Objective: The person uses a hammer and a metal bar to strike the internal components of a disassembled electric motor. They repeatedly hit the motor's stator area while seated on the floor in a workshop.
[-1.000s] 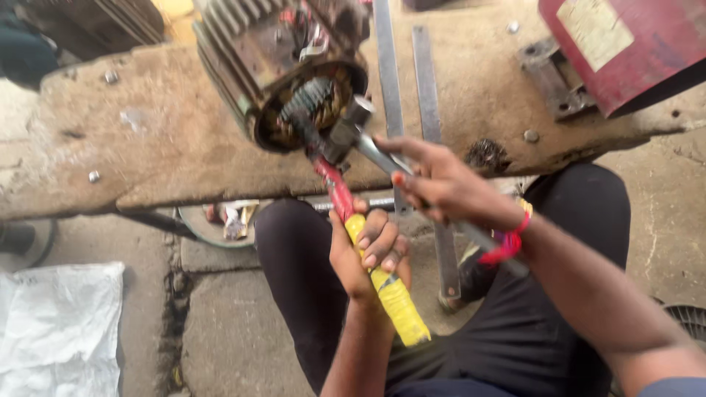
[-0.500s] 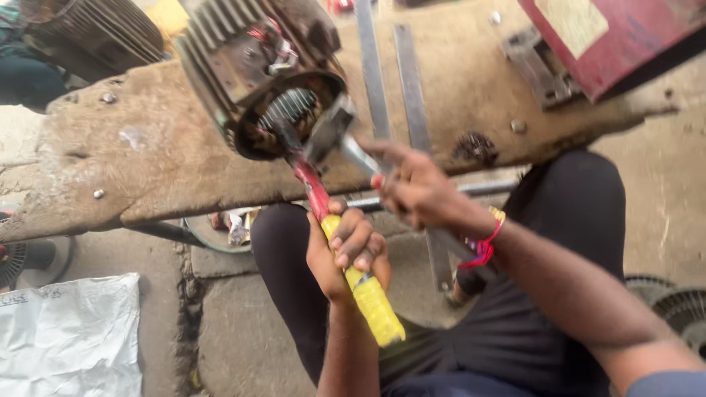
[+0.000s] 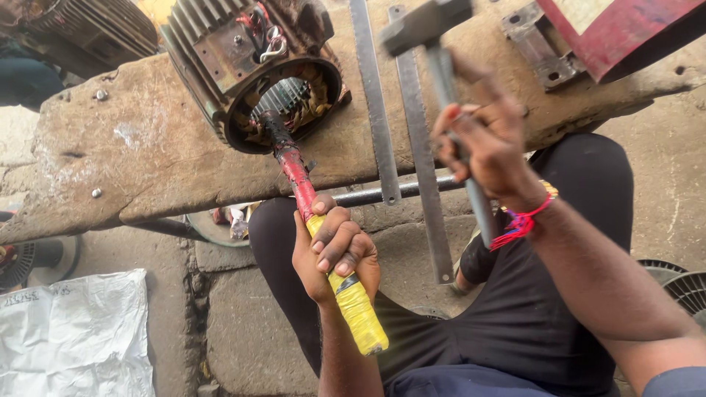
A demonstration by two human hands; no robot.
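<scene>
A finned electric motor housing lies on a worn wooden bench, its open end facing me. My left hand grips a long bar wrapped in red and yellow tape; the bar's dark tip reaches into the motor's opening. My right hand holds a hammer by its handle, with the grey hammer head raised well above and to the right of the motor. A red thread band circles my right wrist.
Two flat metal strips lie across the bench beside the motor. A red metal box sits at the far right, another finned motor at the far left. A white sack lies on the stone floor; fan parts sit at right.
The hammer has swung up and to the right, away from the motor opening where its head rested. My left hand still holds the taped bar in the motor.
</scene>
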